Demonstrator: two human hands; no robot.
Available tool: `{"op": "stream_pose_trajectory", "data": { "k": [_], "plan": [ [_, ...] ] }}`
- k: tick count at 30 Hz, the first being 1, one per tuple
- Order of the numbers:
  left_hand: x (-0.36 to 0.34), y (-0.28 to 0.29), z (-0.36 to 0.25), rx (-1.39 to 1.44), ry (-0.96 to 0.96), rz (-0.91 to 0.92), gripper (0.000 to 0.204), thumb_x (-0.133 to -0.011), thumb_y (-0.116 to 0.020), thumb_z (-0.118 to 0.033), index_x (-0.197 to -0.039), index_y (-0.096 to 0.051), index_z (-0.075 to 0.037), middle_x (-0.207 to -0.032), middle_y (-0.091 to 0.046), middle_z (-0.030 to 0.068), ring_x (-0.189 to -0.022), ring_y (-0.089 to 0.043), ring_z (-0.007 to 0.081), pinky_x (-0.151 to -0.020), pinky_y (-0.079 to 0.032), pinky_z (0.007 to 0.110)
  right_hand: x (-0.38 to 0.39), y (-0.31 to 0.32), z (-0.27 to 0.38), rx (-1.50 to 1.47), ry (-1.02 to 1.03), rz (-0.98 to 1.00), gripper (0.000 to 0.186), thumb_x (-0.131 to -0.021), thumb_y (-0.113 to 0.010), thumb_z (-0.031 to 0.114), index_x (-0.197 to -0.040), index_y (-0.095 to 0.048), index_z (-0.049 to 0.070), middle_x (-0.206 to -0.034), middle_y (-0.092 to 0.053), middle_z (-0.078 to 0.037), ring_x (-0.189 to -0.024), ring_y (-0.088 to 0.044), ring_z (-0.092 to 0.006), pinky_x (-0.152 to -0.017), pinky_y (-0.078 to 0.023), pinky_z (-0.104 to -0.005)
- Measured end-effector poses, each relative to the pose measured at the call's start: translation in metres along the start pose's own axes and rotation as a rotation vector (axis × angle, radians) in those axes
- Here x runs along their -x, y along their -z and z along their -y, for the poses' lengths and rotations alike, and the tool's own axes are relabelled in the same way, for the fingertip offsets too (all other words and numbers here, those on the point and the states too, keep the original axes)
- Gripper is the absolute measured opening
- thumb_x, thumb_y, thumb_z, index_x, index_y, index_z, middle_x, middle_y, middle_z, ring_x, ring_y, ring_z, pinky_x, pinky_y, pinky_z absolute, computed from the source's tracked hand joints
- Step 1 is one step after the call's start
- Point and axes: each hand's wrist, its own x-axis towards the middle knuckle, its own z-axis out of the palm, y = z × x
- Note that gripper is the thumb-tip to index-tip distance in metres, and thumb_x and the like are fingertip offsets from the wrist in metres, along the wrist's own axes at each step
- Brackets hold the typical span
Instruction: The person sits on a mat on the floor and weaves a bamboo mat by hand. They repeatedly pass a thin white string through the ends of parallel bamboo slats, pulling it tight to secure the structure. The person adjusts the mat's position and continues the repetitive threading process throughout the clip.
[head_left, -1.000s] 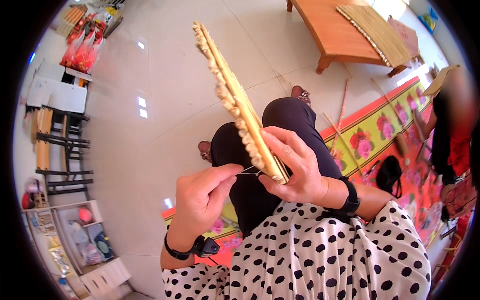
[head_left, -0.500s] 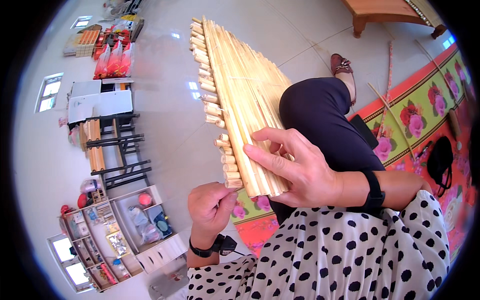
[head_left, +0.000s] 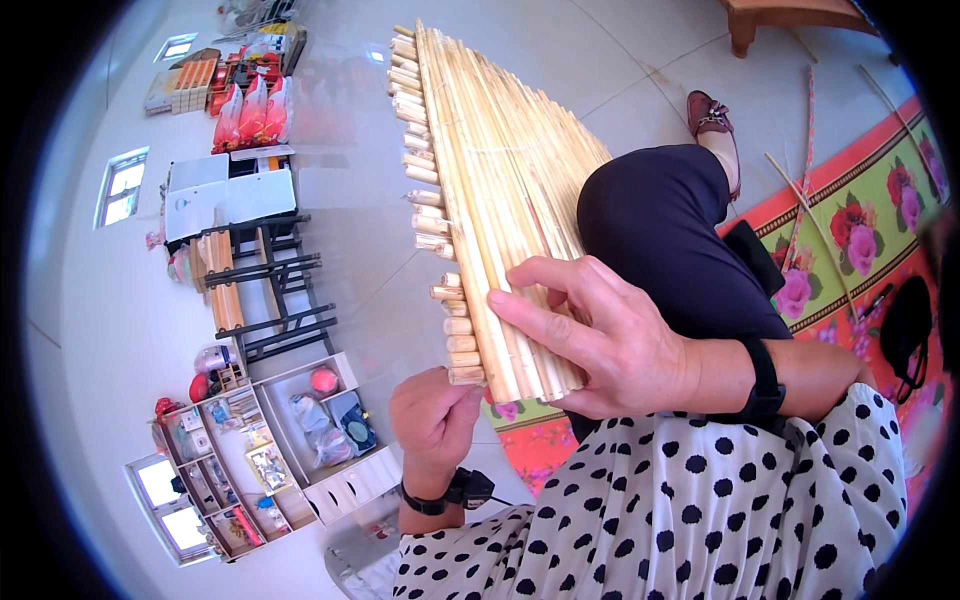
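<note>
A stiff mat of straw-coloured reed stalks (head_left: 490, 150), laid side by side, slants away from me over my thigh. Cut stalk ends (head_left: 463, 343) of uneven length stick out along its left edge. My right hand (head_left: 615, 335) grips the near end of the mat, two fingers lying across the top and the rest partly out of sight beneath. Close by the lowest stalk end at the left, my left hand (head_left: 432, 415) is closed in a pinch. Whatever lies between its fingertips is too small or hidden to name.
My bent leg (head_left: 655, 210) in dark trousers is right of the mat. Beyond it lies a floral rug (head_left: 835, 255) with loose stalks (head_left: 820, 235) and a black cap-like item (head_left: 905, 330). A wooden furniture piece (head_left: 790, 18) stands far right; shelves (head_left: 270, 450) and folding frames (head_left: 265, 290) line the left.
The whole view has shifted, so the room appears farther right. Both hands keep nearly the same places on and beside the reed mat.
</note>
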Motion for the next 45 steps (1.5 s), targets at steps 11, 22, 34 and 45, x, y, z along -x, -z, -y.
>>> {"op": "stream_pose_trajectory", "data": {
  "k": [11,22,34,45],
  "plan": [
    [-0.005,0.010,0.000,-0.075,-0.033,0.005,0.011,-0.073,-0.070,0.004,-0.083,-0.066,-0.001,-0.058,-0.050,0.0072,-0.047,-0.046,0.0221,-0.045,-0.032,0.033,-0.001,-0.003,0.000,-0.080,-0.014,0.001,0.100,-0.053,-0.083,0.007,-0.144,-0.042,0.006,-0.127,-0.045,-0.019,-0.098,-0.053,-0.0338,-0.085,-0.048,-0.0403],
    [-0.009,0.012,0.000,-0.123,-0.078,-0.007,0.021,-0.066,-0.072,0.005,-0.085,-0.068,-0.002,-0.058,-0.050,0.0071,-0.048,-0.047,0.0230,-0.045,-0.033,0.032,0.000,-0.010,-0.004,-0.147,0.014,-0.062,0.092,-0.054,-0.078,0.000,-0.141,-0.047,0.005,-0.122,-0.047,-0.017,-0.096,-0.053,-0.0318,-0.085,-0.047,-0.0399],
    [-0.017,0.007,-0.003,-0.041,-0.066,-0.017,0.019,-0.069,-0.073,0.003,-0.087,-0.069,-0.001,-0.058,-0.049,0.0072,-0.048,-0.047,0.0236,-0.046,-0.033,0.033,-0.001,-0.011,-0.002,-0.131,0.014,-0.098,0.089,-0.054,-0.075,0.002,-0.139,-0.049,0.003,-0.121,-0.049,-0.018,-0.093,-0.054,-0.0326,-0.081,-0.048,-0.0398],
    [-0.018,0.016,-0.023,-0.162,0.151,0.156,0.007,-0.079,-0.066,-0.001,-0.085,-0.065,-0.002,-0.066,-0.055,0.0119,-0.052,-0.052,0.0288,-0.048,-0.038,0.035,-0.001,-0.012,-0.003,-0.079,0.036,-0.109,0.088,-0.055,-0.074,0.005,-0.138,-0.049,0.000,-0.118,-0.050,-0.019,-0.091,-0.055,-0.0328,-0.078,-0.048,-0.0399]
  ]
}}
